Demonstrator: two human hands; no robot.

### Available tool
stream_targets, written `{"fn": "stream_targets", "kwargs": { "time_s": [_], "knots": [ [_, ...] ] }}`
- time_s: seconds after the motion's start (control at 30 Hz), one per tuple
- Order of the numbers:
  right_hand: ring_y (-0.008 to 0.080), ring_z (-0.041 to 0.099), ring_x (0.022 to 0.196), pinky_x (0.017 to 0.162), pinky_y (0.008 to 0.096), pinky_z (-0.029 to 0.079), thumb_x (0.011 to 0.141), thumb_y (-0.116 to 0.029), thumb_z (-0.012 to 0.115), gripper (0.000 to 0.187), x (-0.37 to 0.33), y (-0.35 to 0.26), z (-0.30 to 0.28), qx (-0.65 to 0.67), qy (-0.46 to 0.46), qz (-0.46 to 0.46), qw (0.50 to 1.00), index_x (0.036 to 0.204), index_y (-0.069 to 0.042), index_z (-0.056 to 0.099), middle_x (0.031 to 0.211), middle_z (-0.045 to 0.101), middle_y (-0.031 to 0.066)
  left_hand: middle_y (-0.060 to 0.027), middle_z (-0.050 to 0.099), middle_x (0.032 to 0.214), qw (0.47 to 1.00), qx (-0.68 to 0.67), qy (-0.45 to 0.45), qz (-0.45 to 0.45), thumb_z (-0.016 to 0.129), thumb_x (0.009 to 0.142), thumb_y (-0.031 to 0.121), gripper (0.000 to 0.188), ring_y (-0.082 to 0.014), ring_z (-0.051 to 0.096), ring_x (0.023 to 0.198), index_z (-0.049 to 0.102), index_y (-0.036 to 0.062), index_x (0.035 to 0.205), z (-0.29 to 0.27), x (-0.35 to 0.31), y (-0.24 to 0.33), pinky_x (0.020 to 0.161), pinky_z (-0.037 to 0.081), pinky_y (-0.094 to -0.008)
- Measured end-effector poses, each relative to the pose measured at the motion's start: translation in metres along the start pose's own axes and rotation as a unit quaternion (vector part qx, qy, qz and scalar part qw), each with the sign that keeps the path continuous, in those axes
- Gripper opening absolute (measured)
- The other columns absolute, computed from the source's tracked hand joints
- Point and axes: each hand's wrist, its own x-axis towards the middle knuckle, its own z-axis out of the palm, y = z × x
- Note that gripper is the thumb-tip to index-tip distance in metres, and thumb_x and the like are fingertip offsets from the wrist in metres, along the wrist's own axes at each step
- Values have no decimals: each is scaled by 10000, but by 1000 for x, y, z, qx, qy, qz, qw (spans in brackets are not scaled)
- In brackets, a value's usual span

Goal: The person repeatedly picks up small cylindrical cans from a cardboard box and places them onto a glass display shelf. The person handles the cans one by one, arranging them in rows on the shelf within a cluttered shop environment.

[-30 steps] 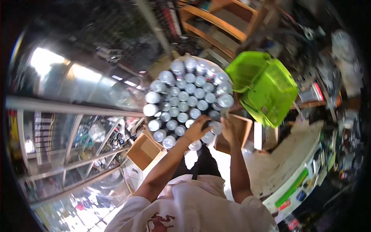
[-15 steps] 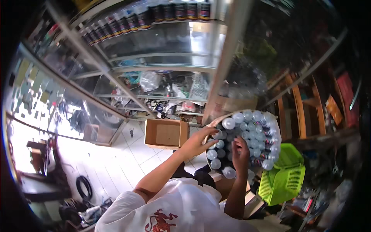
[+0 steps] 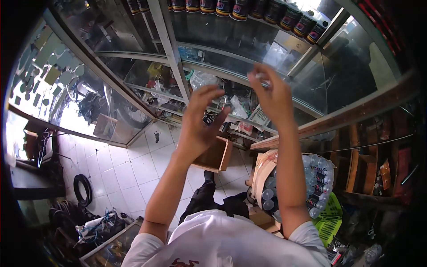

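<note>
My left hand [image 3: 198,122] is raised in front of the glass cabinet, its fingers curved and apart from the thumb. My right hand [image 3: 275,98] is up at about the same height, farther right, with bent, slightly blurred fingers that stand apart. I make out nothing held in either one. Below my right forearm is a carton [image 3: 263,175] full of bottles [image 3: 327,178] with clear rounded caps; the forearm hides part of it. An open cardboard box [image 3: 225,156] lies on the floor below my left hand, partly covered by it.
A row of dark spray cans [image 3: 238,10] stands on the upper shelf. Lower shelves hold plastic bags [image 3: 203,81] and small parts. A green plastic basket [image 3: 329,218] is beside the carton. Wooden compartments [image 3: 356,164] are at the right; a black tyre [image 3: 82,190] lies on the tiles.
Both hands have left the bottles in the carton and risen up and forward to the cabinet front. The view has shifted, so the carton sits lower and farther right.
</note>
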Motion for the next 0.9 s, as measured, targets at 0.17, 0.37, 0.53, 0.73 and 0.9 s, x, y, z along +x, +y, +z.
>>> {"fn": "stream_targets", "kwargs": {
  "time_s": [0.17, 0.37, 0.53, 0.73, 0.9],
  "knots": [
    [391, 676, 1069, 897, 457, 550, 886, -378, 763, 545, 140, 30, 36, -181, 134, -203, 953, 1255, 2, 632, 1166, 679, 234, -123, 556, 1416, 998, 24, -7, 57, 776, 887, 71, 477, -288, 592, 1264, 592, 83, 1326, -13, 76, -34, 986, 546, -377],
    [471, 557, 1244, 1026, 505, 493, 931, -328, 664, 611, 264, 19, 52, -279, 110, -80, 951, 1455, -82, 469, 1283, 588, 313, -153, 482, 1478, 992, 87, -20, 88, 771, 902, 138, 527, -319, 557, 1307, 544, 70, 1373, -16, 134, -61, 1028, 523, -428],
    [463, 578, 1210, 1008, 500, 505, 944, -361, 653, 613, 319, 52, 58, -327, 125, -104, 931, 1421, -15, 484, 1273, 594, 297, -211, 418, 1510, 988, 121, -29, 89, 756, 905, 172, 584, -392, 500, 1350, 491, 62, 1413, -8, 158, -72, 1067, 482, -453],
    [419, 663, 1061, 940, 473, 536, 915, -354, 696, 620, 299, 48, 66, -307, 200, -99, 925, 1373, 17, 504, 1116, 671, 257, -270, 444, 1450, 969, 188, 87, 135, 716, 850, 104, 570, -426, 449, 1366, 486, -54, 1347, 30, 240, -92, 1135, 391, -471],
    [446, 662, 1050, 932, 493, 538, 861, -391, 757, 640, 257, 54, 38, -266, 210, -103, 935, 1334, -5, 565, 1137, 686, 277, -348, 266, 1603, 947, 294, 122, 45, 620, 880, 328, 715, -471, 240, 1509, 449, 12, 1498, 69, 336, -101, 1198, 261, -606]
  ]
}}
